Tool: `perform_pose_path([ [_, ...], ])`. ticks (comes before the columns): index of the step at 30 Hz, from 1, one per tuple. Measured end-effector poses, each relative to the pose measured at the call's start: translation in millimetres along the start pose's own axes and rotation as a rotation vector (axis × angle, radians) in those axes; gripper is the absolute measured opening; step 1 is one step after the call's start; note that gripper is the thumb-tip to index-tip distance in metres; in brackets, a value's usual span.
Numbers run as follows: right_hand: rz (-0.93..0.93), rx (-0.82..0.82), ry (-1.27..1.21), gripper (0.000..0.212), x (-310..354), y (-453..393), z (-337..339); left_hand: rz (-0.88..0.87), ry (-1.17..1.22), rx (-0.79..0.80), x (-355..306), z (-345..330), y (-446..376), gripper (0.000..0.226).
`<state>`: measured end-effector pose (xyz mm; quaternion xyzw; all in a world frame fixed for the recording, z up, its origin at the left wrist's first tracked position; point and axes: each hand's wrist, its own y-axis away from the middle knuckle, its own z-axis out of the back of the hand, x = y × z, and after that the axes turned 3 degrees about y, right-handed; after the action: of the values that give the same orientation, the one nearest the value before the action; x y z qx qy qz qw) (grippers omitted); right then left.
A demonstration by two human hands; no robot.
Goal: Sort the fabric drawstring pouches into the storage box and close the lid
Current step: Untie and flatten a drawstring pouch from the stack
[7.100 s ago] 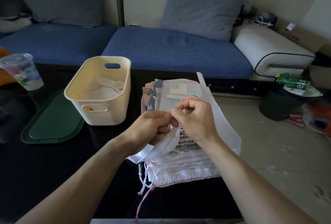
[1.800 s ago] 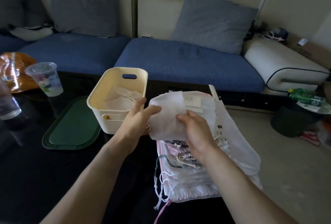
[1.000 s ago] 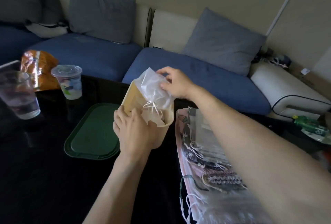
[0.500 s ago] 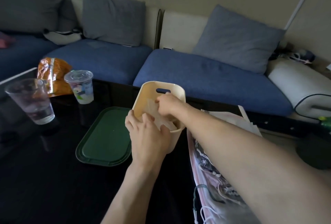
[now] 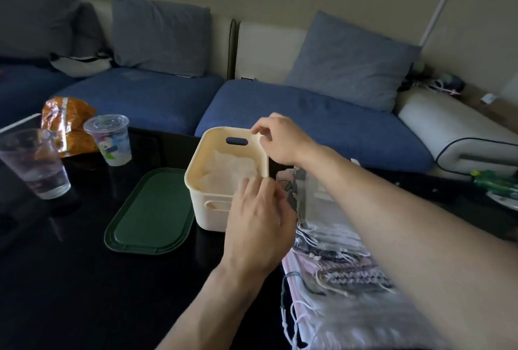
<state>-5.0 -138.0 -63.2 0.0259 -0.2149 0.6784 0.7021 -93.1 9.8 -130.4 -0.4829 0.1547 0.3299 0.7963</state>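
Cream storage box (image 5: 208,211) sitting open on black table (image 5: 70,293), white drawstring pouches (image 5: 229,170) lying inside. Left hand (image 5: 259,226) resting at near rim, fingers relaxed; right hand (image 5: 283,139) hovering at far right corner, fingers loosely curled, holding nothing. Green lid (image 5: 151,212) lying just left of box. Pouch stack (image 5: 336,262) overhanging table's right edge. Printed lidded cup (image 5: 110,139): writing unreadable
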Motion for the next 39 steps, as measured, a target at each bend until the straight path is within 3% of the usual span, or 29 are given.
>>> perform_pose_path([
  [3,-0.039,-0.061,0.017,0.027,-24.7,41.7,19.8,-0.035,-0.005,0.239,2.5,-19.1,11.7,0.01],
  [7,-0.17,0.037,0.06,0.018,-64.8,105.6,34.6,-0.008,-0.108,0.541,2.2,-41.3,24.7,0.03],
  [11,-0.342,0.157,0.085,0.014,-104.1,165.9,20.5,-0.026,-0.163,0.708,-1.9,-57.4,30.1,0.047],
  [14,-0.441,0.227,0.102,0.033,-124.8,198.4,2.8,-0.054,-0.198,0.787,-7.5,-67.8,32.1,0.049],
  [16,-0.46,0.236,0.093,0.04,-133.1,210.7,-9.2,-0.062,-0.218,0.796,-9.7,-70.7,32.8,0.047],
  [21,-0.477,0.037,0.07,0.016,-137.5,214.0,-22.9,-0.054,-0.197,0.789,-9.0,-68.2,35.2,0.047],
  [24,-0.452,-0.071,0.022,0.009,-128.6,210.8,-15.9,-0.06,-0.17,0.646,-6.4,-65.4,31.6,0.047],
  [27,-0.402,-0.18,-0.039,0.009,-115.4,209.6,0.4,-0.053,-0.108,0.478,-5.5,-65.2,27.2,0.06],
  [30,-0.334,-0.127,-0.042,0.01,-104.0,212.6,12.6,-0.031,-0.062,0.395,-5.1,-64.9,21.1,0.08],
  [33,-0.314,-0.045,-0.03,0.014,-102.5,219.1,13.2,-0.058,-0.058,0.33,-5.4,-65.0,14.7,0.085],
  [34,-0.321,-0.028,-0.038,0.015,-103.4,220.9,12.6,-0.06,-0.061,0.328,-5.2,-65.0,13.6,0.079],
  [37,-0.344,0.011,-0.068,0.017,-109.3,227.2,7.7,-0.07,-0.104,0.413,-4.0,-65.0,14.8,0.03],
  [39,-0.361,0.054,-0.091,0.018,-113.9,230.4,3.5,-0.048,-0.098,0.496,-1.8,-64.7,18.4,0.016],
])
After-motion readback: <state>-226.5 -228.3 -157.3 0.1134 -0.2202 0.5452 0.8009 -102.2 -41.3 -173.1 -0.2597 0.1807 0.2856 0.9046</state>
